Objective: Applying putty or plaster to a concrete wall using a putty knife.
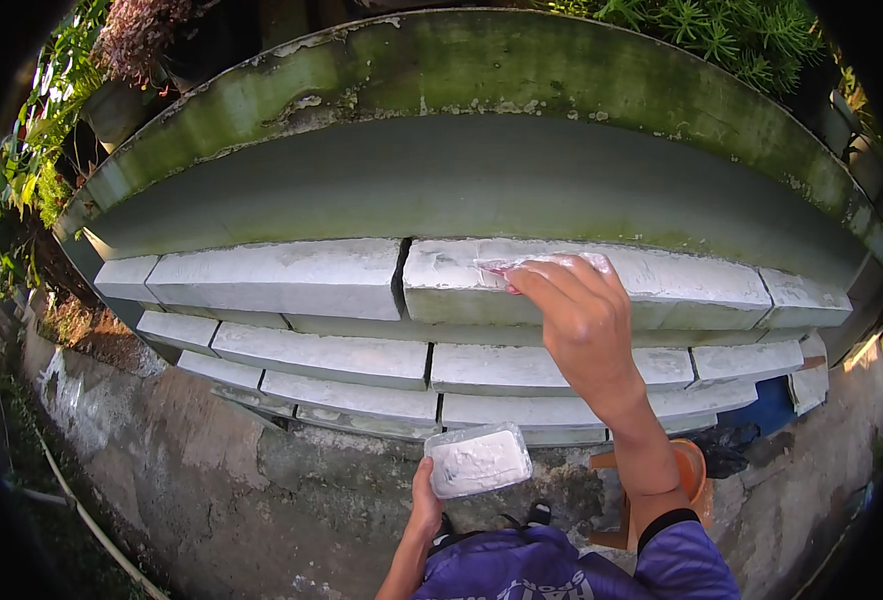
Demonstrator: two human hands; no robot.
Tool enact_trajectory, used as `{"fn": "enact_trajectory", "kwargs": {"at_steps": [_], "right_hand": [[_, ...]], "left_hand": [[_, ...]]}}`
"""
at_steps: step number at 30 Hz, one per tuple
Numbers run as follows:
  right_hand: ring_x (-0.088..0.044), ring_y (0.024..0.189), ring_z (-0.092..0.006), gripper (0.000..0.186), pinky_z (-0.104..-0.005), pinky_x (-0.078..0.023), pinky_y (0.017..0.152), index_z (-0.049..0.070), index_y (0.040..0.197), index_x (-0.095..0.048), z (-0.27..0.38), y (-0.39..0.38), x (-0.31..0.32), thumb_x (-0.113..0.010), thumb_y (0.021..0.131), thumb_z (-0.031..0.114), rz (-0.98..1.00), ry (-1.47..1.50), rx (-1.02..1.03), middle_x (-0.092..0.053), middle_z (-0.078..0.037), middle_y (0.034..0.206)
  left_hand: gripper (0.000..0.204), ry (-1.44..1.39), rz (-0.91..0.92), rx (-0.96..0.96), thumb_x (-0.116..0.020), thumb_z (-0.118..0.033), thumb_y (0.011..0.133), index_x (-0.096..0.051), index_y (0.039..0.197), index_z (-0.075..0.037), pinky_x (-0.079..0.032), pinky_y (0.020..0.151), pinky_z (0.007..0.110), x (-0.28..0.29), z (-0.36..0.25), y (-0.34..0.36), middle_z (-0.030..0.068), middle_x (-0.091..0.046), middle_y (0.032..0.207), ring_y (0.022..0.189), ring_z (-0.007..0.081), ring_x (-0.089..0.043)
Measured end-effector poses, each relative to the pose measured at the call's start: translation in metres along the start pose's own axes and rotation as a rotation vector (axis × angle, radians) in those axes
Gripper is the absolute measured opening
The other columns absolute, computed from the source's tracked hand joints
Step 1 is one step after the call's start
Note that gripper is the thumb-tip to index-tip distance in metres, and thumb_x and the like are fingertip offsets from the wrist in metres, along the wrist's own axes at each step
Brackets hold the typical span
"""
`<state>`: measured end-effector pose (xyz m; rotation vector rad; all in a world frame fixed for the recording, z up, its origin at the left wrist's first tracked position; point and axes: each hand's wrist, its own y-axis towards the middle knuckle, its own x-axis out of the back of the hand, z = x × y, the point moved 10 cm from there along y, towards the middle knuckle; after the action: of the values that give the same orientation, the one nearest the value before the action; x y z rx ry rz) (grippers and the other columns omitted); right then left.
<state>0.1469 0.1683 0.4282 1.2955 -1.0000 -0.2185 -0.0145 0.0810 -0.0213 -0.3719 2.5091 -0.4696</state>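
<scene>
My left hand (424,497) holds a clear plastic tub (478,461) by its left side, low in front of my body. Thick white paste fills the tub. My right hand (581,312) reaches over the top ledge, its fingers closed on a small thin tool with a reddish part (498,271); its exact kind is mostly hidden by the fingers. The tool's tip touches the white-coated upper face of the right-hand top block (661,280). White smears mark my fingers. A dark gap parts that block from the left-hand top block (291,278).
Lower rows of whitish blocks (321,354) step down toward me. Behind the top row rises a mossy curved wall (521,65) with plants (701,35) above. At my right stand an orange bucket (689,467) and a wooden stool (611,538) on the concrete floor (191,460).
</scene>
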Motion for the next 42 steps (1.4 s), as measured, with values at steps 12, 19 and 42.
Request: {"fn": "enact_trajectory", "kwargs": {"at_steps": [12,19,42], "right_hand": [[-0.066,0.089,-0.0220,0.026,-0.0395,-0.050,0.084,0.008,0.098,-0.074,-0.054,-0.046,0.040,-0.065,0.077,-0.005,0.159,0.038,0.009,-0.073,-0.002,0.097],[-0.067,0.092,-0.0230,0.029,-0.0395,-0.051,0.082,0.008,0.100,-0.074,-0.074,-0.032,0.021,-0.064,0.077,-0.006,0.006,0.046,0.046,-0.074,-0.004,0.099],[-0.063,0.085,-0.0245,0.023,-0.0421,-0.049,0.078,0.009,0.091,-0.074,-0.059,-0.018,0.033,-0.066,0.076,-0.006,0.051,-0.026,-0.035,-0.073,-0.003,0.090]], "left_hand": [[0.065,0.016,-0.005,0.012,-0.041,-0.054,0.104,-0.051,0.144,-0.004,-0.035,0.114,0.041,-0.013,-0.013,-0.010,0.0087,-0.060,0.140,0.132,0.0236,-0.054],[0.063,0.033,0.025,0.025,-0.040,-0.052,0.105,-0.051,0.144,-0.004,-0.035,0.114,0.041,-0.025,0.000,-0.005,0.0094,-0.059,0.141,0.132,0.0242,-0.054],[0.064,0.005,-0.024,-0.015,-0.042,-0.054,0.104,-0.052,0.143,-0.005,-0.037,0.112,0.041,-0.012,0.009,-0.002,0.0095,-0.061,0.139,0.130,0.0243,-0.055]]}}
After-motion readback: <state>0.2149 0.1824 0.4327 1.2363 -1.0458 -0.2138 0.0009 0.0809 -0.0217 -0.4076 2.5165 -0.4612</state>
